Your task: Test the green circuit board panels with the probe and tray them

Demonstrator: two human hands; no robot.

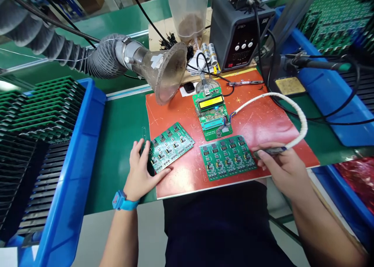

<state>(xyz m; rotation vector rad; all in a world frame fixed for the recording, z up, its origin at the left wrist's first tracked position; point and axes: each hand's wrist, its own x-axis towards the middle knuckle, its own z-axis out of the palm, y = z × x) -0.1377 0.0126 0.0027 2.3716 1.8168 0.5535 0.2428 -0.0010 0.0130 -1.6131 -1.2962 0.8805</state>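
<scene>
My left hand (pixel 142 169), wearing a blue wristwatch (pixel 125 201), rests with its fingers spread at the left end of a green circuit board panel (pixel 171 147). Its thumb lies along that panel's front edge. In my right hand (pixel 280 165) is a dark handheld probe (pixel 271 151) on a white-wrapped cable (pixel 300 119). The probe's tip is at the right edge of a second circuit board panel (pixel 228 158); contact cannot be made out. Behind this panel stands a programmer board (pixel 214 115) with a lit yellow display, joined to the cable.
A fume extraction funnel (pixel 172 74) overhangs the red mat (pixel 181 181). Blue bins with boards stand left (pixel 66 173) and right (pixel 327 99). A black soldering unit (pixel 239 33) is at the back, and a soldering iron (pixel 324 64) sits in its holder.
</scene>
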